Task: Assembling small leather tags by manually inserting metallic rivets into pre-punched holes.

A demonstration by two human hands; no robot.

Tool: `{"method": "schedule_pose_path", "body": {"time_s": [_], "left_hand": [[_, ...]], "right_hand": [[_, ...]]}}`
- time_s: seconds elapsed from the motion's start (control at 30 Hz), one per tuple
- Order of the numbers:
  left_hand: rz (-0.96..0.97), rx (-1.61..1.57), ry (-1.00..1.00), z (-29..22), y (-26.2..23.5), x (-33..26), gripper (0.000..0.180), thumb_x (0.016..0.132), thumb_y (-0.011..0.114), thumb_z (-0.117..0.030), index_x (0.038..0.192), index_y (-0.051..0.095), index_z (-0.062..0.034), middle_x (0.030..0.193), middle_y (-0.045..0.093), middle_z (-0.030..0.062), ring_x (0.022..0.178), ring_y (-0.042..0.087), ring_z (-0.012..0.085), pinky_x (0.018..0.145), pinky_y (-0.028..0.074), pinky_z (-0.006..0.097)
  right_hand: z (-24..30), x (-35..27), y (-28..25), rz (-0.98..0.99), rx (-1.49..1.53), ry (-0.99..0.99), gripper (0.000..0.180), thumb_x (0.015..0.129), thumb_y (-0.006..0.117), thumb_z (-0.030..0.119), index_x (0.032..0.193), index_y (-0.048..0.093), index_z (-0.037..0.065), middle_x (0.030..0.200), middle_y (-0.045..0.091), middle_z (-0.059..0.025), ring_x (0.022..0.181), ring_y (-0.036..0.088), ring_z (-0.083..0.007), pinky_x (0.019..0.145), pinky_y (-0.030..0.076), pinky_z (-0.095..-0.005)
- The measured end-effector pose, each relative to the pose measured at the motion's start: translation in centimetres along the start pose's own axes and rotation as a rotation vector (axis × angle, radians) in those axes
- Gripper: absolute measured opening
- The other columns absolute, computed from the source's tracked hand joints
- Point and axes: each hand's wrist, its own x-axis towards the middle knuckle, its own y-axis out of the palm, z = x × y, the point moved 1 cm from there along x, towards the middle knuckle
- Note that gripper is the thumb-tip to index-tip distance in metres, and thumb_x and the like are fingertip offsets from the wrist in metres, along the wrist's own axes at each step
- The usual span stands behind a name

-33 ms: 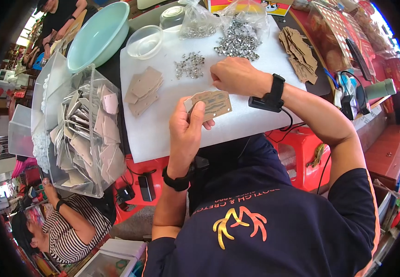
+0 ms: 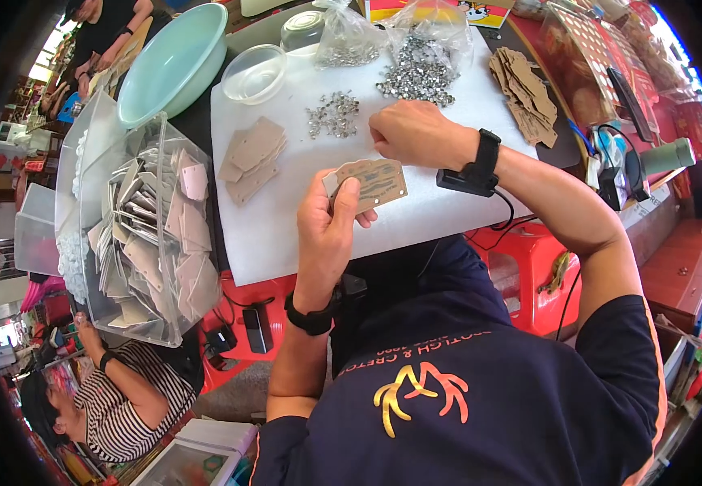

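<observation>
My left hand (image 2: 331,219) grips a brown cardboard piece (image 2: 379,185) with shaped edges, small holes and dark printing, its thumb lying across the face. Just beyond that piece, my right hand (image 2: 424,134) is curled over the white work surface (image 2: 286,235). Its fingertips point down and are hidden, so I cannot see what they hold, if anything. A loose scatter of small shiny metal bits (image 2: 333,114) lies to the left of my right hand. Behind it, a bigger heap of metal bits (image 2: 420,73) spills from a clear plastic bag (image 2: 440,28). Flat brown cards (image 2: 252,158) lie left of my left hand.
A clear plastic bin (image 2: 174,312) full of cards stands at the left, beside a pale green basin (image 2: 169,69). A round clear tub (image 2: 254,74) sits far left, and stacked brown cardboard pieces (image 2: 523,95) lie far right. Two other people are at the left.
</observation>
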Motion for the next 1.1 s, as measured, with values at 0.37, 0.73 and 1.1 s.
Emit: {"method": "schedule_pose_path", "body": {"time_s": [0.37,0.73,1.1], "left_hand": [[0.036,-0.043,-0.017,0.0,0.0,0.4,0.022,0.101,0.050,-0.018,0.109,0.056,0.0012,0.090,0.066,0.0085,0.068,0.057,0.0096,0.062,0.047,0.024],[0.052,0.022,-0.049,0.2,-0.2,-0.1,0.022,0.101,0.050,-0.017,0.108,0.056,0.0022,0.089,0.066,0.0087,0.068,0.057,0.0096,0.062,0.047,0.024],[0.234,0.092,-0.077,-0.5,0.4,0.3,0.024,0.102,0.050,-0.020,0.108,0.055,0.0029,0.084,0.064,0.0062,0.067,0.056,0.0089,0.062,0.047,0.024]], "right_hand": [[0.0,-0.6,-0.4,-0.095,0.080,-0.042,0.021,0.083,0.064,0.024,0.081,0.066,0.003,0.079,0.066,-0.0136,0.078,0.065,-0.0330,0.068,0.050,-0.0434],[-0.5,0.0,0.3,-0.090,0.033,-0.011,0.015,0.080,0.057,0.017,0.078,0.063,0.003,0.073,0.066,-0.0141,0.073,0.065,-0.0353,0.066,0.050,-0.0440],[0.5,-1.8,-5.4,0.349,0.819,-0.103,0.017,0.088,0.066,0.020,0.093,0.068,0.004,0.072,0.062,0.0025,0.059,0.050,-0.0053,0.054,0.041,-0.0224]]}}
